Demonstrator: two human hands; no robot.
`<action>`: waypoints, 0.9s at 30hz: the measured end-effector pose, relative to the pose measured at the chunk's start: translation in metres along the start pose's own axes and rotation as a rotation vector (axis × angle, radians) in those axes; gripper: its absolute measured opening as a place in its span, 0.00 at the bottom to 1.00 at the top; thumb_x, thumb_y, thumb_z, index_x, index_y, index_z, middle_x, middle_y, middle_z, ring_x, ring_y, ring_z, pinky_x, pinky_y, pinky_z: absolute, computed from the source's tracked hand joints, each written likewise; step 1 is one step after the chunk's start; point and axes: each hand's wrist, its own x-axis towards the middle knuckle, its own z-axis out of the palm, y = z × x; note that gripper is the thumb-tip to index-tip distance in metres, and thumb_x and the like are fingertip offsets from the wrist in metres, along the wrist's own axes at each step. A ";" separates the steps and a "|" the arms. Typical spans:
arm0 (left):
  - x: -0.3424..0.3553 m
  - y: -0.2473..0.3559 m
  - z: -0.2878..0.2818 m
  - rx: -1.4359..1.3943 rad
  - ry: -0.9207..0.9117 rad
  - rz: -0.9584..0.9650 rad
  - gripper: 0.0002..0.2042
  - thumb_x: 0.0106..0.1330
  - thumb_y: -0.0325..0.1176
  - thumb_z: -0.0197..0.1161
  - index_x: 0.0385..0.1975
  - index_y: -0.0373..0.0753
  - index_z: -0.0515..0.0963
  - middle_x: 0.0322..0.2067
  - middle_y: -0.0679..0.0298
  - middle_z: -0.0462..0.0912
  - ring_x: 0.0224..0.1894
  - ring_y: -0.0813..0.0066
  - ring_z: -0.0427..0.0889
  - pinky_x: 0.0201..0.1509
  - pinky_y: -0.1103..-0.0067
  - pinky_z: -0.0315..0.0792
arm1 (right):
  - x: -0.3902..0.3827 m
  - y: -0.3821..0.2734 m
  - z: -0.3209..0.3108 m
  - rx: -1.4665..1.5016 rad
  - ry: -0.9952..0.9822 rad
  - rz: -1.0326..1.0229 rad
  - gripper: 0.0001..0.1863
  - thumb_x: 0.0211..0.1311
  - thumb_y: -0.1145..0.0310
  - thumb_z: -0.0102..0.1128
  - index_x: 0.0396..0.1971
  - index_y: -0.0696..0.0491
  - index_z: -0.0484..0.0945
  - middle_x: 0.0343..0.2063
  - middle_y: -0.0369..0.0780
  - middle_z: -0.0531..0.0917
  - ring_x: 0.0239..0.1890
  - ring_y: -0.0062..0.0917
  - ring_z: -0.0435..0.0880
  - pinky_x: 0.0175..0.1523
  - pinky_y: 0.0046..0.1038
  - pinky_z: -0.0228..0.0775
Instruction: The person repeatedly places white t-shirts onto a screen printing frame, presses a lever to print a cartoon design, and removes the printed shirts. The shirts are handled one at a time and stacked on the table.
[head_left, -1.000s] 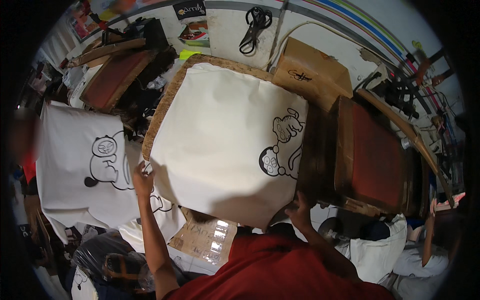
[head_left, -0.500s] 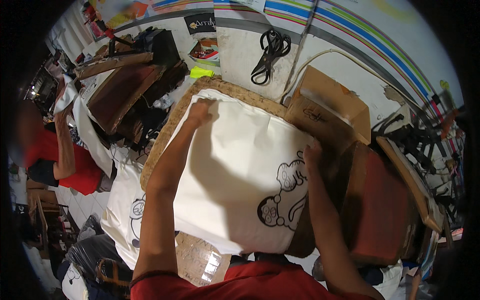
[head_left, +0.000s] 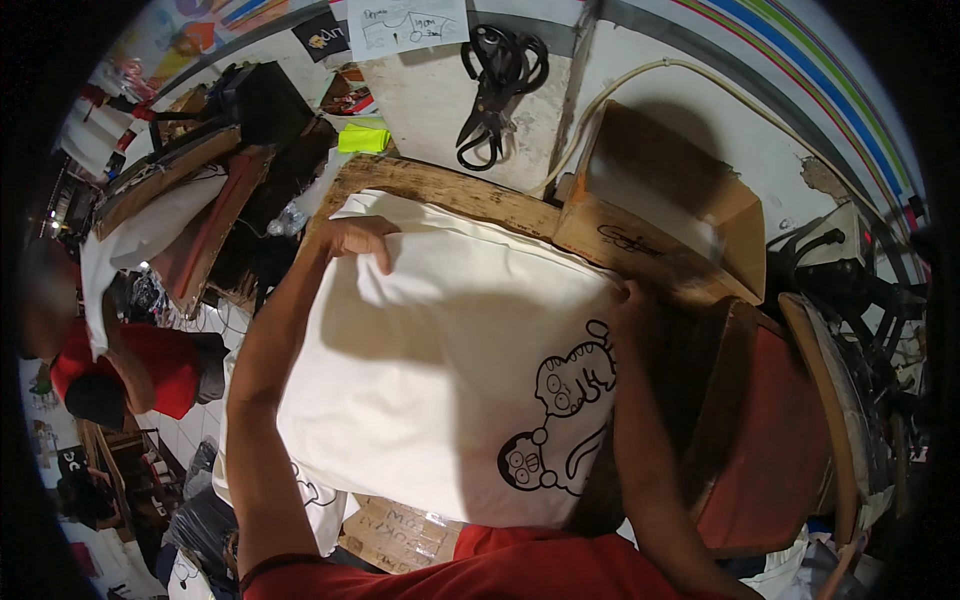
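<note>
open cardboard box (head_left: 652, 185): far right of the wooden board (head_left: 450, 186), contents shaded
small box (head_left: 366, 114): red items (head_left: 348, 98) inside
printed white cloth (head_left: 420, 370): draped over the board
left hand (head_left: 358, 240): pinching the cloth's far left
right hand (head_left: 627, 305): at the cloth's right edge; cannot tell its grip
open room: bare board strip behind the cloth

Right hand (head_left: 626, 306) seemingly part-hidden.
</note>
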 end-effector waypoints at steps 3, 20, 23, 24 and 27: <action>0.005 0.011 -0.023 0.525 -0.028 -0.166 0.16 0.31 0.35 0.72 0.22 0.35 0.81 0.22 0.62 0.81 0.27 0.69 0.79 0.33 0.75 0.72 | -0.009 -0.010 -0.009 -0.019 -0.009 0.002 0.14 0.57 0.67 0.56 0.41 0.57 0.78 0.38 0.50 0.81 0.43 0.41 0.80 0.48 0.37 0.71; 0.038 -0.048 -0.018 0.984 1.235 -0.224 0.10 0.55 0.34 0.59 0.37 0.40 0.75 0.43 0.59 0.78 0.50 0.62 0.74 0.54 0.60 0.63 | -0.004 0.018 0.028 -0.078 0.250 -0.159 0.14 0.60 0.65 0.52 0.42 0.59 0.74 0.38 0.50 0.78 0.45 0.44 0.76 0.51 0.39 0.68; 0.049 -0.027 0.058 0.513 1.459 0.159 0.15 0.51 0.32 0.61 0.39 0.35 0.75 0.39 0.53 0.77 0.45 0.56 0.74 0.50 0.62 0.66 | -0.025 -0.001 0.049 -0.057 0.260 -0.259 0.19 0.62 0.61 0.51 0.48 0.59 0.71 0.48 0.48 0.74 0.55 0.44 0.69 0.59 0.43 0.59; 0.054 -0.017 0.094 0.636 1.395 0.490 0.16 0.48 0.31 0.63 0.38 0.34 0.75 0.38 0.51 0.77 0.43 0.53 0.75 0.46 0.62 0.68 | -0.034 -0.007 0.058 -0.065 0.222 -0.286 0.23 0.63 0.59 0.50 0.52 0.59 0.69 0.54 0.48 0.70 0.59 0.44 0.65 0.62 0.45 0.55; 0.058 0.004 0.156 0.763 0.999 0.233 0.32 0.62 0.53 0.51 0.64 0.44 0.60 0.65 0.60 0.57 0.69 0.60 0.50 0.70 0.59 0.42 | -0.046 -0.014 0.073 -0.177 0.151 -0.220 0.32 0.65 0.52 0.44 0.62 0.57 0.57 0.65 0.46 0.55 0.68 0.42 0.50 0.69 0.47 0.40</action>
